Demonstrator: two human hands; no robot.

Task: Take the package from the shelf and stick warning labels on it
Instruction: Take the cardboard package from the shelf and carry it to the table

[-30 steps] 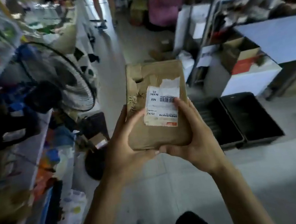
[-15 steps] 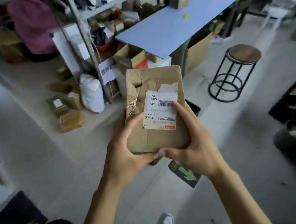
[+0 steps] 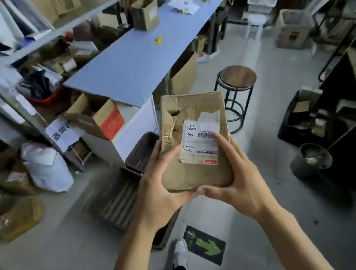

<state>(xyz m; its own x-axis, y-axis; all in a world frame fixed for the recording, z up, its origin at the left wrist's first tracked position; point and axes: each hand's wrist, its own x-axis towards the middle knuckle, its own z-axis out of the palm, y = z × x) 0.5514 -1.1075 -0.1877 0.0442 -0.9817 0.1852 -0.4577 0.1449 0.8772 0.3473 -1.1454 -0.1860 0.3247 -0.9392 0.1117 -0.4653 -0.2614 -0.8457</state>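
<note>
The package (image 3: 194,141), a flat brown paper-wrapped parcel, is off the shelf and held in the air at the middle of the view, above the floor and short of the blue worktop (image 3: 138,64) at 12 o'clock. Both hands clamp its near end: the left hand (image 3: 157,188) wraps the near left corner with the thumb laid across the top face, and the right hand (image 3: 236,177) cups the near right corner, its thumb pressing on the white shipping label (image 3: 199,145). Each grip is closed on the parcel, and the fingertips of the two hands meet under its near edge. The wrapping is creased, dented and torn at 11 o'clock on its top face, so it looks soft-skinned and fairly light, likely to flex instead of holding flat. Holding by the two near corners, as now, seems sound; the torn patch is best avoided. For the warning labels it will probably want laying flat on the worktop, where the smoother paper near the bottom edge offers room. A round stool (image 3: 237,79) stands at 1 o'clock, beside the worktop's near end.
</note>
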